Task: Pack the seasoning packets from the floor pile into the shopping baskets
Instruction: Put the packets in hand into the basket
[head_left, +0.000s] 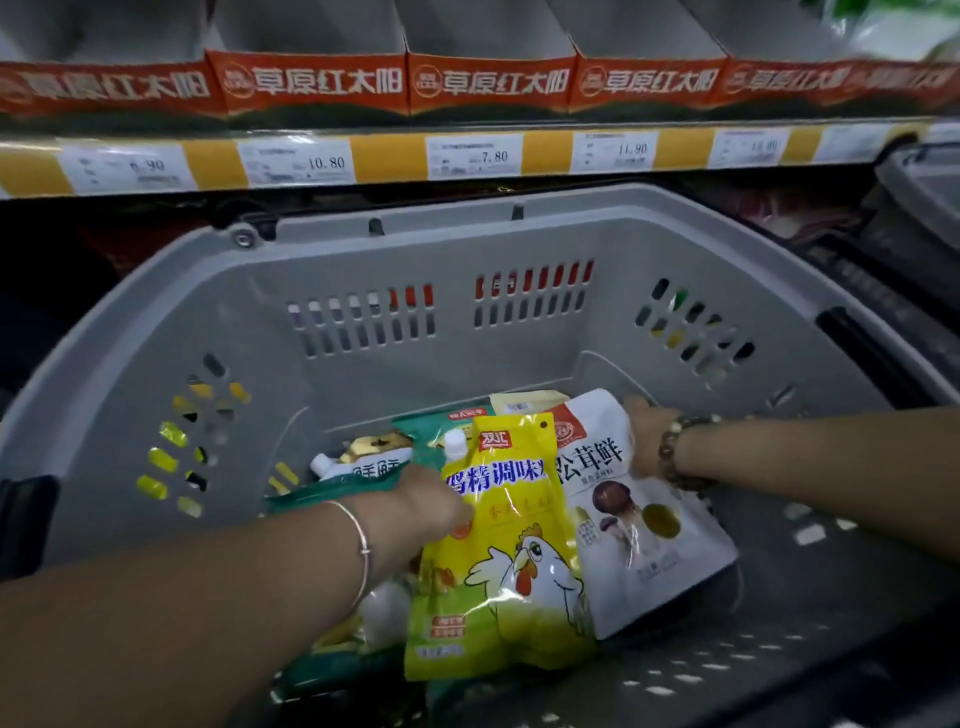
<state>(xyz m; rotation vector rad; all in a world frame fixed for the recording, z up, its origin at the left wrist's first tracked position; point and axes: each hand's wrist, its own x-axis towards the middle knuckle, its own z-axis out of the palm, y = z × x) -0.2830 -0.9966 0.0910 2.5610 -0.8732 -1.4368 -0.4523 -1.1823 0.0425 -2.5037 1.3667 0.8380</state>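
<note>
The yellow packet and white packet lean at centre frame inside the basket, on top of other packets. The left hand pinches the yellow one's left edge, and the right hand grips the white one's top corner, fingers hidden behind it. Released carelessly, both slick packets could slide apart, or press on the spout lying below.

Head camera, close down into basket

orange display boxes in a row | price tags (one reads 7.80) | yellow shelf edge
</note>
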